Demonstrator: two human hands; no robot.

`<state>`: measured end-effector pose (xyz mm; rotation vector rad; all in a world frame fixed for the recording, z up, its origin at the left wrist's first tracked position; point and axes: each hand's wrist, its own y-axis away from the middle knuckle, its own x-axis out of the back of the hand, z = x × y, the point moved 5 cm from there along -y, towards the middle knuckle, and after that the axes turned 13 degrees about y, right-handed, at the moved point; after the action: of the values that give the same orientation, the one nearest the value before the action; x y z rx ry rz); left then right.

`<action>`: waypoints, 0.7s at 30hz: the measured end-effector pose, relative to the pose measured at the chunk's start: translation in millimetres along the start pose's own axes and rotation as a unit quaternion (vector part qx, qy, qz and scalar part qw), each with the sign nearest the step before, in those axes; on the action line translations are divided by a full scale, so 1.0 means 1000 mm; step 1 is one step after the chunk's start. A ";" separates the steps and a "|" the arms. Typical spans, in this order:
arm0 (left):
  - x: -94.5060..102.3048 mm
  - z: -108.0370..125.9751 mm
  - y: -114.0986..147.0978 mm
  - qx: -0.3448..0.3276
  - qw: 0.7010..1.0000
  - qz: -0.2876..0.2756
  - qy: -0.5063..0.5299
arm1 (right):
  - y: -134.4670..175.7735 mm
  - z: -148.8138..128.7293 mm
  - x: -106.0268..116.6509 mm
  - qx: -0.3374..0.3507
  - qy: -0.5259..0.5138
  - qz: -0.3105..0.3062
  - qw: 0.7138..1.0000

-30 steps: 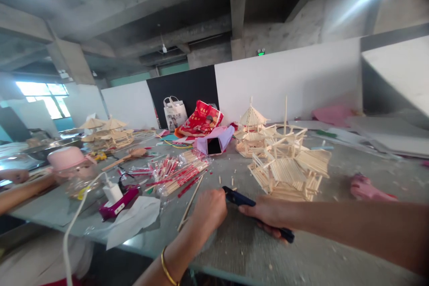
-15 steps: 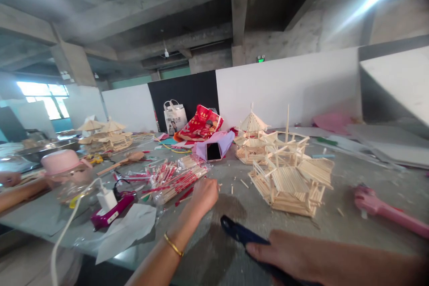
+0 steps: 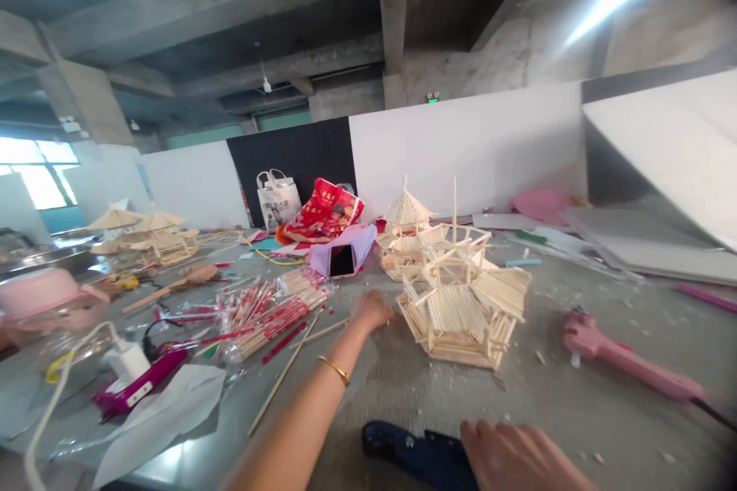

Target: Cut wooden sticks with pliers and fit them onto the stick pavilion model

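Note:
My left hand [image 3: 371,311], a gold bangle on its wrist, is low over the table just left of the stick pavilion model [image 3: 466,314]. Its fingers are curled closed, and whatever is in them is too small to make out. At the bottom, my right hand [image 3: 518,454] grips one end of a dark blue hand tool [image 3: 423,454] lying low over the table; its fingers partly hide that end. The pale wooden model has slatted roofs, railings and an upright post. Two loose thin sticks [image 3: 282,377] lie left of my left forearm.
Red-tipped sticks in plastic [image 3: 276,314] lie left of centre, with a phone [image 3: 342,261] behind. A pink glue gun [image 3: 627,359] rests at right. A purple power strip [image 3: 141,383] and paper [image 3: 166,422] are at left. Another stick model [image 3: 166,245] stands farther back.
The view has turned rightward. My left hand has moved closer to the model, over where small stick bits lay. My right hand has shifted along the blue tool; two loose sticks now show.

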<state>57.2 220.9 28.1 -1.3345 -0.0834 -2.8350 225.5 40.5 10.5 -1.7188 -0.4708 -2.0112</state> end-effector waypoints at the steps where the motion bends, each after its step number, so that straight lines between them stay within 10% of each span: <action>1: 0.002 -0.002 0.001 0.008 1.000 -0.003 0.023 | -0.003 -0.003 0.007 0.005 0.029 -0.008 1.000; 10: 0.042 0.015 0.079 0.003 0.931 -0.055 0.362 | -0.058 -0.051 0.048 -0.031 0.093 0.047 0.994; 18: 0.016 0.048 0.124 0.038 0.827 -0.103 0.552 | -0.072 -0.066 0.032 0.008 0.022 0.005 1.000; 21: 0.008 0.053 0.123 0.051 0.805 -0.100 0.582 | -0.054 -0.063 0.026 0.084 -0.001 0.075 0.994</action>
<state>96.7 101.4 73.8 0.6055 -0.3509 -3.1650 140.7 49.7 27.2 -1.6054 -0.4821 -1.8105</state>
